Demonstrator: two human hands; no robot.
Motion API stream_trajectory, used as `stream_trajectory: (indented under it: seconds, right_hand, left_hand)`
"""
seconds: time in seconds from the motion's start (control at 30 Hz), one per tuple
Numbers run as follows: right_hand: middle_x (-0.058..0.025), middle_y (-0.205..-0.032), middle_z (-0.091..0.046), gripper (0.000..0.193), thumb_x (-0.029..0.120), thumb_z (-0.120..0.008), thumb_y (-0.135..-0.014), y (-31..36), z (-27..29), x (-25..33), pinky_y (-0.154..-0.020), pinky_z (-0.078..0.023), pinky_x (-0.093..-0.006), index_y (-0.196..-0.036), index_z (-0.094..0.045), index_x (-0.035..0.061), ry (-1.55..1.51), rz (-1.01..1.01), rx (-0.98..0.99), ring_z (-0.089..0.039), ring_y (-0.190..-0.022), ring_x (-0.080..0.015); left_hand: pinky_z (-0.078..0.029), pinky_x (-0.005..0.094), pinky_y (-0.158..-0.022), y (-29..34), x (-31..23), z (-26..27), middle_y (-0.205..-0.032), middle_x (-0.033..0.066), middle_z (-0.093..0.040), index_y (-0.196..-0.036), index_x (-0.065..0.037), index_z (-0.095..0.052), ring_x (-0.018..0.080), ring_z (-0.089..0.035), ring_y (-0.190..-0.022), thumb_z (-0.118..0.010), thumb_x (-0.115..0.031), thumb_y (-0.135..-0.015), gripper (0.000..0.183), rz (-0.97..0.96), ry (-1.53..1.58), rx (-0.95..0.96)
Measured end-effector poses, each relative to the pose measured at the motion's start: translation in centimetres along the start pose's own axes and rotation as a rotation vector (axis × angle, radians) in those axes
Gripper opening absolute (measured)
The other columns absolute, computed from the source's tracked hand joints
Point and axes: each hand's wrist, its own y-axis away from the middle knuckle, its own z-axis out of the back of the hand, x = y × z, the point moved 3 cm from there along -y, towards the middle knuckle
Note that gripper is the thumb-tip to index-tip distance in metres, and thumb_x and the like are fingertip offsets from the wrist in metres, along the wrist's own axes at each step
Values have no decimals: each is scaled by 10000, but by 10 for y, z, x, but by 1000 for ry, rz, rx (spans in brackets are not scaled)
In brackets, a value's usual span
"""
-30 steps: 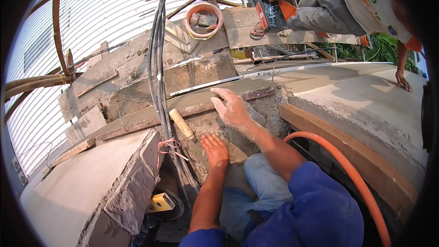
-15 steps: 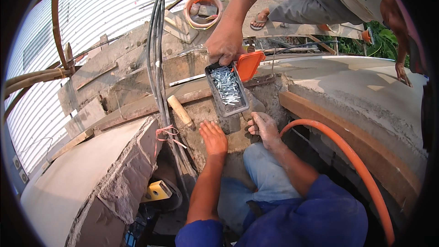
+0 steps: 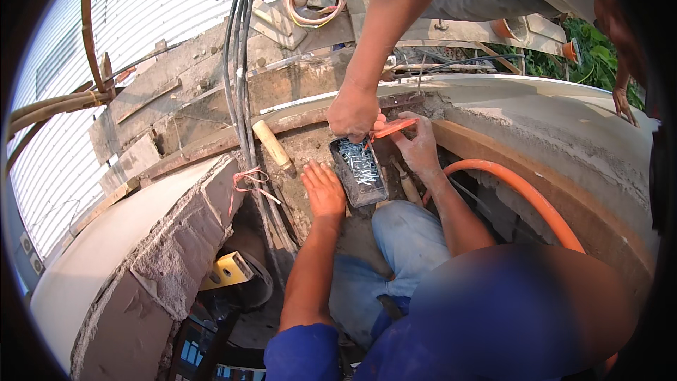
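My left hand lies flat on the rough concrete ledge, fingers stretched out, beside the plastic box. This black box, full of loose nails or screws, rests in front of my knees. Its orange lid stands raised, and my right hand pinches the edge. From above reaches a co-worker's arm; the hand is at the box's far end, its fingers partly hidden. A wooden handle lies left of my left hand. Another wooden-handled tool lies right of the box.
Dark cables run down on the left, tied with pink string. An orange hose curves on the right. A yellow level-like bar sits lower left. A bucket stands beyond. Broken wall edges flank me.
The co-worker's hand and the box have come down toward me. My right hand has moved up and right, onto the orange lid, which has tilted. My left hand stays nearly in place.
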Motion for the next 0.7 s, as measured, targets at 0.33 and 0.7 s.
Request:
stream_trajectory:
  seconds: [0.33, 0.7]
  right_hand:
    - [-218, -1027, -707, 264, 213, -754, -908, 51, 33, 37, -837, -534, -470, -1098, -680, 46, 113, 44, 12, -692, -977, -396]
    - [-248, -1086, -713, 427, 199, -633, -937, 76, 20, 26, -880, -537, -513, -1344, -598, 76, 146, 40, 198, -687, -1017, -442]
  left_hand:
    - [-207, 617, -1227, -3, 1, 1, -1610, 337, -335, -1527, 51, -430, 497, -333, -1489, -396, -164, -1043, 531, 22, 57, 26]
    - [-358, 448, -1179, 12, 27, 42, -1533, 268, -478, -1518, 101, -400, 301, -501, -1394, -631, -85, -944, 646, 186, 1009, -58]
